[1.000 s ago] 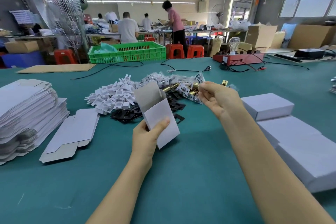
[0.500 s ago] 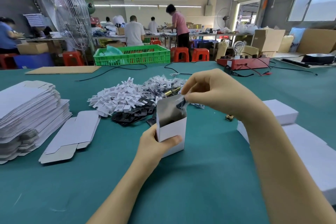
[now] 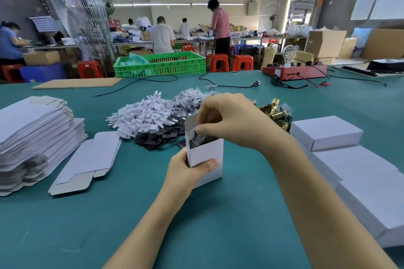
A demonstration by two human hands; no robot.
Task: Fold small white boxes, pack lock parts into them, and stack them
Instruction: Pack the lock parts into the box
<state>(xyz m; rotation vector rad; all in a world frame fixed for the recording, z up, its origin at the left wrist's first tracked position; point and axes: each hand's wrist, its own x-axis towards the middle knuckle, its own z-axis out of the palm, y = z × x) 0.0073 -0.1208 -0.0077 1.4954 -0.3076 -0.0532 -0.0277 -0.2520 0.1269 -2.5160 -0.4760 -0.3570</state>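
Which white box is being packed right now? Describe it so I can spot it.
Start at the stack of flat box blanks on the left of the green table, then look right past the loose flat blank. The open box stands upright in the left hand. It alone is open-topped; the closed boxes lie flat.

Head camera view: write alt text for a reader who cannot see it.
A person's left hand holds an open small white box upright on a green table while the right hand pushes a bagged part into its top. Flat box blanks lie at left, closed boxes at right, loose parts behind.
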